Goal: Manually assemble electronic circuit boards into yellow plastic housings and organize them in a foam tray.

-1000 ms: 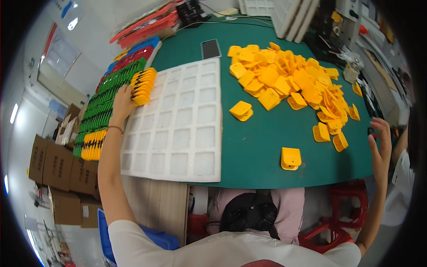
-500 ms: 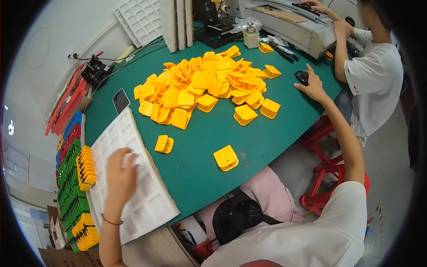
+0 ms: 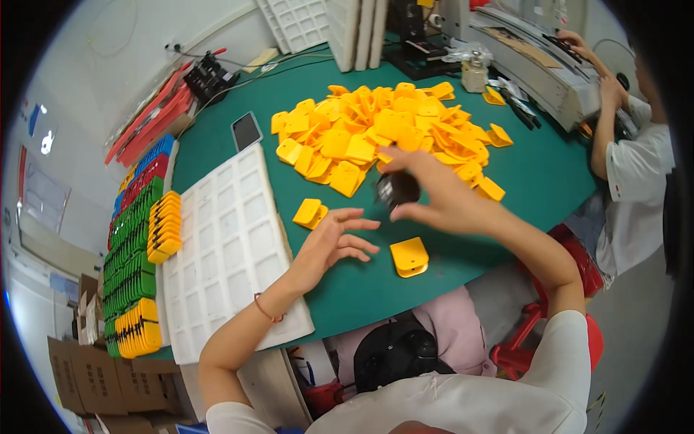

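Note:
My right hand (image 3: 441, 192) is over the middle of the green table, its thumb and fingers curled round a small black rounded object (image 3: 397, 189). That object is blurred, and its exact kind I cannot make out. My left hand (image 3: 329, 246) is open, palm facing inward, fingers stretched toward the right hand and touching nothing I can see. A single folded yellow plastic clip (image 3: 311, 213) lies just beyond its fingers. Another yellow clip (image 3: 410, 257) lies nearer the table's front edge, below my right hand. The large heap of yellow clips (image 3: 336, 143) spreads behind both hands.
A white compartment tray (image 3: 224, 253) lies at the left, beside rows of green, red, blue and yellow clips (image 3: 134, 267). A phone (image 3: 246, 131) rests behind the tray. Pliers (image 3: 517, 108), a small bottle (image 3: 474, 72) and a machine (image 3: 535, 58) stand far right, near another person (image 3: 640, 159).
My left hand has moved right, off the tray to above the table. My right hand has come left and nearer with the black object. The whole view has shifted.

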Tool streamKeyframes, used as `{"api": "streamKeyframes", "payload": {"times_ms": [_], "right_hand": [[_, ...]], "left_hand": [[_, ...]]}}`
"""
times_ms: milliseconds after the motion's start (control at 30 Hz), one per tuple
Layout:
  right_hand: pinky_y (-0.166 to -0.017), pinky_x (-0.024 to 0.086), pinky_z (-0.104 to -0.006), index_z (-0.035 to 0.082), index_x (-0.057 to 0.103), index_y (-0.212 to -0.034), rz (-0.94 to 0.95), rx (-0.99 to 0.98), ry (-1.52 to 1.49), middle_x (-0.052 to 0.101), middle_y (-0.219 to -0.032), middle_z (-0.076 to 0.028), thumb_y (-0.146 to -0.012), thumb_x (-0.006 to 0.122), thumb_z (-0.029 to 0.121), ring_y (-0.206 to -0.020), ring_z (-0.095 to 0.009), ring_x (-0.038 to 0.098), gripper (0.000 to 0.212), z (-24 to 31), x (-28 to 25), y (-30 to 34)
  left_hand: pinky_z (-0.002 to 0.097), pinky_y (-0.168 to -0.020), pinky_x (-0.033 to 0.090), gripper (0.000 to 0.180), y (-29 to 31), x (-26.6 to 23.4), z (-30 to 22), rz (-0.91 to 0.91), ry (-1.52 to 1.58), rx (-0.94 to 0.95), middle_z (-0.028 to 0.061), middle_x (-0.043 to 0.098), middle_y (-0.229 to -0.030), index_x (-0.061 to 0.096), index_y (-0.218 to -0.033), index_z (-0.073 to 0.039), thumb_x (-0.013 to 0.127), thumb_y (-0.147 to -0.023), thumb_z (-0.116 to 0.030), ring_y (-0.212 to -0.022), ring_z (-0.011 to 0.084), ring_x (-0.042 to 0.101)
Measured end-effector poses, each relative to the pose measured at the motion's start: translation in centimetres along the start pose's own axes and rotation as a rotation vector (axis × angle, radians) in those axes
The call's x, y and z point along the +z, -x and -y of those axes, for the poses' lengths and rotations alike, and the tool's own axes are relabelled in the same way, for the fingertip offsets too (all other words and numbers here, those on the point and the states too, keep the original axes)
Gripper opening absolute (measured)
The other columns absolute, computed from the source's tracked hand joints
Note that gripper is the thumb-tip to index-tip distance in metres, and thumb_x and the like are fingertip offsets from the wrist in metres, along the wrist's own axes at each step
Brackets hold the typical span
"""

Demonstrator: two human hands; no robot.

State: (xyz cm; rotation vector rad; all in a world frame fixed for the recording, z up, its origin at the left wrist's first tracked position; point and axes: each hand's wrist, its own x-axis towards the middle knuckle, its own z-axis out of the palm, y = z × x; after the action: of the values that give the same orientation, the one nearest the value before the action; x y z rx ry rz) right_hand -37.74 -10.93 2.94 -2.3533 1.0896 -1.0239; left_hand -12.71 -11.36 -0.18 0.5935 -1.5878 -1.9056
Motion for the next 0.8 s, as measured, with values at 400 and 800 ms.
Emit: {"api": "streamKeyframes", "payload": {"times_ms": [400, 800], "right_hand": [[-0.092, 0.042, -0.0383, 0.003, 0.040, -0.124, 0.077, -0.254, -0.086, 0.044, -0.121, -0.016, -0.069, 0.073, 0.016, -0.110, -0.033, 0.047, 0.066, -0.5, 7.1, -1.8], [-0.083, 0.046, -0.0362, 0.002, 0.050, -0.117, -0.052, -0.299, 0.013, 0.051, -0.114, -0.015, -0.066, 0.075, 0.008, -0.100, -0.030, 0.053, 0.058, -0.7, 7.0, -1.3]], "left_hand": [[0.0322, -0.088, 0.047, 0.046, 0.3, -1.2, 0.7, -0.303, 0.198, 0.014, 0.0124, 0.050, -0.117, 0.037, -0.126, 0.001, 0.030, -0.098, -0.035, -0.104, 0.0185, 0.055], [0.0328, -0.091, 0.045, 0.043, 0.4, -0.7, -0.1, -0.307, 0.145, 0.000, 0.0133, 0.045, -0.121, 0.036, -0.130, 0.001, 0.031, -0.099, -0.029, -0.106, 0.0203, 0.053]]}}
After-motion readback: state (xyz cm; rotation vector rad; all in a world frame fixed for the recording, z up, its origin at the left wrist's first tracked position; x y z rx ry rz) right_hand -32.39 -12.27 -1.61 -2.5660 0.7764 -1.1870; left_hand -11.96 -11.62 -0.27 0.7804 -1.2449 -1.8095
